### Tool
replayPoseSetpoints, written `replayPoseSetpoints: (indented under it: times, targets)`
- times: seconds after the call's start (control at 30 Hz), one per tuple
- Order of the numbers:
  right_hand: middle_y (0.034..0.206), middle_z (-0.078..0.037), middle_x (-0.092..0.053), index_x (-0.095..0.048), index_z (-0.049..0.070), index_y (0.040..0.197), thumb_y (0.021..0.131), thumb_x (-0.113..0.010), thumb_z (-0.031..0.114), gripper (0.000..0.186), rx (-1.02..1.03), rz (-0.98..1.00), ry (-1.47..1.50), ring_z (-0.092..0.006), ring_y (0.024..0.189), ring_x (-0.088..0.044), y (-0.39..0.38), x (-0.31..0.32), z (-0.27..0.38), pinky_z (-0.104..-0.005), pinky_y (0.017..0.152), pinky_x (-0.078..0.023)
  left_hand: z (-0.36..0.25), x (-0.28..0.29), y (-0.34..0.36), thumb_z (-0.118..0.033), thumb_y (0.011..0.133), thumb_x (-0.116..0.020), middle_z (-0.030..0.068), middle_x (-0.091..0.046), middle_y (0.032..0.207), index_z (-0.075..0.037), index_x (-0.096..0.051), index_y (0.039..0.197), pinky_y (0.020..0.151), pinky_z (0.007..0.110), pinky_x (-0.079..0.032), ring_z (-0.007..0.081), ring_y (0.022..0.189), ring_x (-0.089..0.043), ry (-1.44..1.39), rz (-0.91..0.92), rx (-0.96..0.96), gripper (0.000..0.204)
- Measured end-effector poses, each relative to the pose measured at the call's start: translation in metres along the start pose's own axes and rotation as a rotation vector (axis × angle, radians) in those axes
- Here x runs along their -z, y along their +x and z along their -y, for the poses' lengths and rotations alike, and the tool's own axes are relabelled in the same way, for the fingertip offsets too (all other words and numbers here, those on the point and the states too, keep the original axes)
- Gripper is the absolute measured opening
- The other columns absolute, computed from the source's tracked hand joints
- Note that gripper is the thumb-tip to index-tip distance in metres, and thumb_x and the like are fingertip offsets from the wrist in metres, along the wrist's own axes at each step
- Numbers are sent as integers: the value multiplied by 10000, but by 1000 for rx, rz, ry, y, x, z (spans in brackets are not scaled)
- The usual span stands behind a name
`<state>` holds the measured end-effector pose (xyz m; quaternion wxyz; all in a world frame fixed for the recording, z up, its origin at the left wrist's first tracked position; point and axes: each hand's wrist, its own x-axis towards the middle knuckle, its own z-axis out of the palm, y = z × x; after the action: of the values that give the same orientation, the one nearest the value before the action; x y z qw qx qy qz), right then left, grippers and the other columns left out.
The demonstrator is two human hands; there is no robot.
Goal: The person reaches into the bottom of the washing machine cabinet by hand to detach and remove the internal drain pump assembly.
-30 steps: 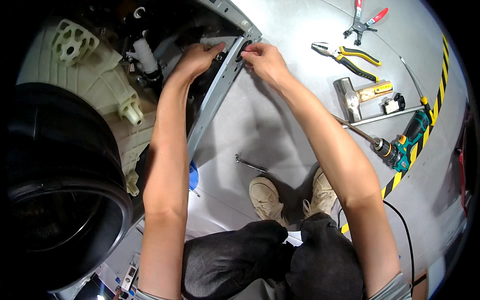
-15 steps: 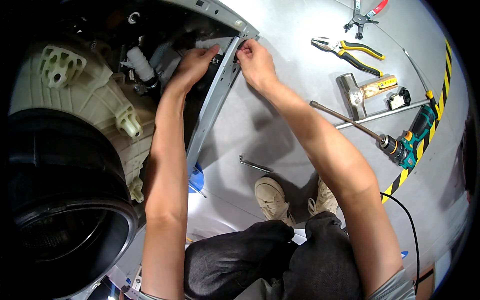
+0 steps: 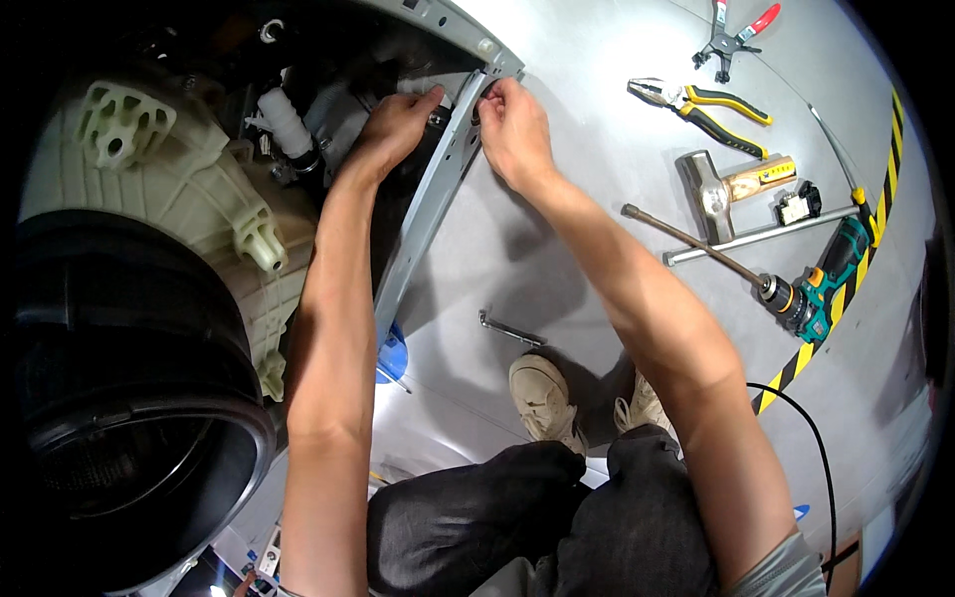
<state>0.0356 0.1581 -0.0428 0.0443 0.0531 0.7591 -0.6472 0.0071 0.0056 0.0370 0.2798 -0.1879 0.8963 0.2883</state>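
Observation:
An opened appliance fills the left: a pale moulded tub (image 3: 179, 184), a black rubber-rimmed drum opening (image 3: 139, 408) and a metal frame rail (image 3: 428, 214). My left hand (image 3: 398, 129) reaches inside beside a dark fitting (image 3: 438, 116) near the rail, fingers curled round something hidden. On the rail's outer side, my right hand (image 3: 512, 134) pinches at a dark round part (image 3: 477, 116), mostly covered by the fingers.
On the grey floor at right lie red-handled pliers (image 3: 726, 48), yellow-black pliers (image 3: 726, 124), a hammer (image 3: 711, 194), metal bar (image 3: 746, 237) and drill (image 3: 816, 298) with long shaft. A wrench (image 3: 512, 328) lies near my shoes (image 3: 542, 398). Striped tape (image 3: 880, 179) borders the area.
The view has shifted slightly, moving the floor tools rightward in the picture. My right hand has turned a little at the rail, covering more of the dark part. My left hand stays inside.

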Motion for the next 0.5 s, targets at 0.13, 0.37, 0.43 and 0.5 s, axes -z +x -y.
replayPoseSetpoints:
  times: [0.13,0.37,0.43,0.5]
  targets:
    - [952,-205,-600,-552,-26,946,863,-594,75,138,45,2,-28,-402,904,-582,-1,2,2,-469,800,-467,0,-5,-5,-506,955,-509,151,-678,1105,43,-641,1162,929,322,-424,204,1033,-605,-7,-16,-9,602]
    - [918,-195,-581,-547,-17,939,853,-594,42,114,199,-30,-124,-400,867,-572,1,5,-2,-473,769,-463,5,-12,-6,-479,965,-518,169,-661,1143,39,-616,1201,962,322,-418,232,1087,-590,-88,-32,-3,577]
    - [912,-193,-578,-540,-14,930,855,-593,43,108,188,-20,-110,-397,862,-571,1,6,-2,-471,765,-462,14,-11,1,-462,970,-518,155,-678,1075,38,-634,1159,924,317,-435,207,1019,-601,-105,7,-64,548]
    - [899,-189,-573,-526,-11,918,862,-592,47,104,201,-11,-131,-392,853,-570,0,7,-3,-467,757,-462,23,-13,7,-441,976,-520,118,-694,969,29,-660,1081,857,309,-456,161,908,-598,-137,27,-132,501]
